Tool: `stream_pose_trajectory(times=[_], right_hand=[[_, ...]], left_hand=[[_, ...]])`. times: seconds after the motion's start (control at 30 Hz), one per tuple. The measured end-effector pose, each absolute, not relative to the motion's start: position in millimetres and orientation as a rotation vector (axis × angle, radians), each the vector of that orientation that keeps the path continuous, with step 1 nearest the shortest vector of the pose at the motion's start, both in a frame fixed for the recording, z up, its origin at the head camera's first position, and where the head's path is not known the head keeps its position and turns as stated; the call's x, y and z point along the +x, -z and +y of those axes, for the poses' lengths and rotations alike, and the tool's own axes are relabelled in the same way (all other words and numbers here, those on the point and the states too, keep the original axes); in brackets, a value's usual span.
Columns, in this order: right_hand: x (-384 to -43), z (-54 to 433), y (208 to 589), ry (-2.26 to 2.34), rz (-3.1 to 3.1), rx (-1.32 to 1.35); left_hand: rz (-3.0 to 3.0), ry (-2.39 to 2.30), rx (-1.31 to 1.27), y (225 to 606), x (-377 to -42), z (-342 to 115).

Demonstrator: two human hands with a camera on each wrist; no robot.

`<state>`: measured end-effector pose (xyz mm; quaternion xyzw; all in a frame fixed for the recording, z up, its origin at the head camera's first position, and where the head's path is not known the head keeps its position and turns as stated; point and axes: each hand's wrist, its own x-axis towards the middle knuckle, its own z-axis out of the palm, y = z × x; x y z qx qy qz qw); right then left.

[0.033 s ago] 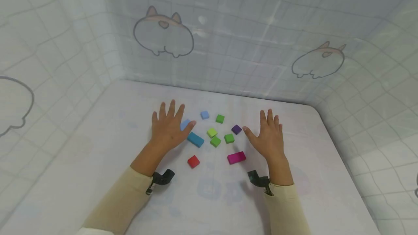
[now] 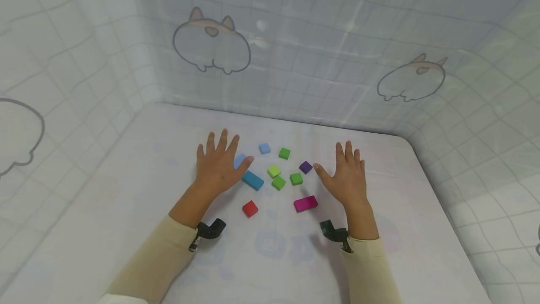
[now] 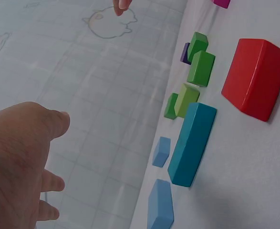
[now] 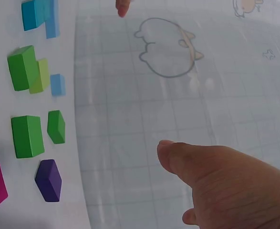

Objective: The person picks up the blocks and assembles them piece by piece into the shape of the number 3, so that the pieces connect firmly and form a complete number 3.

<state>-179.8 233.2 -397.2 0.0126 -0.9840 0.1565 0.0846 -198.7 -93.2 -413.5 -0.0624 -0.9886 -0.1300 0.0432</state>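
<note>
Both hands hover above a white surface, fingers spread and holding nothing. My left hand (image 2: 217,168) is nearest the teal block (image 2: 252,180) and partly covers a long light blue block (image 2: 239,160). My right hand (image 2: 349,179) has its thumb close to a purple block (image 2: 305,167). Between the hands lie a small light blue cube (image 2: 264,148), a lime block (image 2: 274,171) and several green blocks (image 2: 296,178). Closer to me are a red block (image 3: 256,78) and a long magenta block (image 2: 305,204). The left wrist view shows the teal block (image 3: 192,145) lying flat.
White walls (image 2: 295,50) with a grid pattern and cartoon animal outlines rise behind and at both sides of the white surface (image 2: 270,266). A dark camera mount (image 2: 211,229) sits on the left wrist, and another mount (image 2: 333,231) on the right.
</note>
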Motion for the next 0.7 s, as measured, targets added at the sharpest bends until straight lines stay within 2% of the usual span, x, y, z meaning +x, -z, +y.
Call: stream_pose_trajectory(times=[0.7], right_hand=[[-177.2, 222.2, 395.7, -0.579, -2.901, 0.156]], left_hand=[[-2.983, 0.471, -0.255, 410.1, -196.0, -87.6]])
